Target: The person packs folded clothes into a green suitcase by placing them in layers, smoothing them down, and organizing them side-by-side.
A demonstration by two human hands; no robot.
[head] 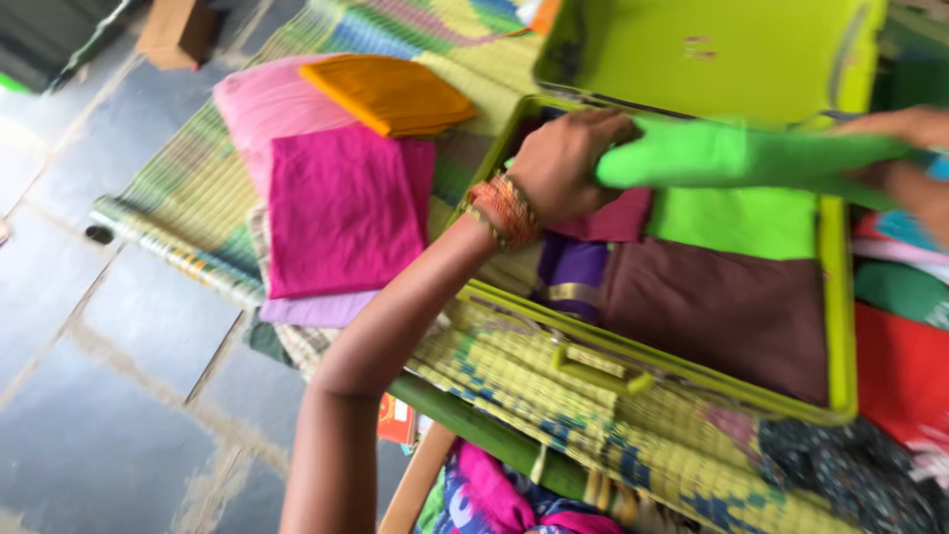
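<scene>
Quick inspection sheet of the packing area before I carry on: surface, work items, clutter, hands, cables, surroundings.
Surface: woven mat on grey tiled floor.
Job's things: open lime-green suitcase holding folded brown cloth, purple cloth and green cloth; bright green folded garment held over it.
Clutter: magenta cloth, pink cloth and orange cloth stacked on the mat; red fabric at right.
Grippers: left hand grips the garment's end; right hand blurred at its other end.
Cables: nothing seen.
Surroundings: cardboard box on the floor.
</scene>
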